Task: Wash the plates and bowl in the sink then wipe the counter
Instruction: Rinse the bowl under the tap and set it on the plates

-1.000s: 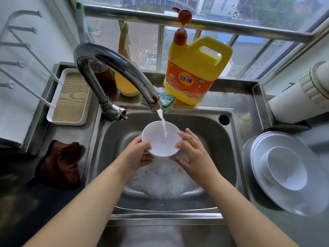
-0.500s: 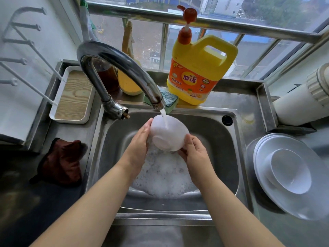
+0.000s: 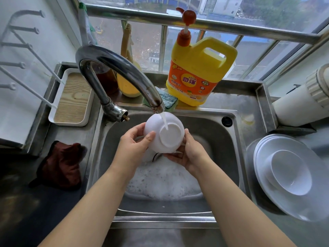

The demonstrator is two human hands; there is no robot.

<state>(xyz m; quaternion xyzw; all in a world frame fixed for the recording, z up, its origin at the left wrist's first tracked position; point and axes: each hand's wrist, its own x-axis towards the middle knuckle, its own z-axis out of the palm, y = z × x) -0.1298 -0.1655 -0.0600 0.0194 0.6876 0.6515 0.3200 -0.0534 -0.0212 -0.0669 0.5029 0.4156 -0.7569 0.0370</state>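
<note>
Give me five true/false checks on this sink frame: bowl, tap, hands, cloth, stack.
1. The bowl is held bottom-up under the tap. True.
2. The tap is off. False: water runs onto the bowl's base.
3. Both the left hand and the right hand hold the bowl. True.
4. The dark red cloth lies right of the sink. False: it lies on the counter to the left.
5. The plates on the right have nothing on them. False: a second bowl sits on top.
</note>
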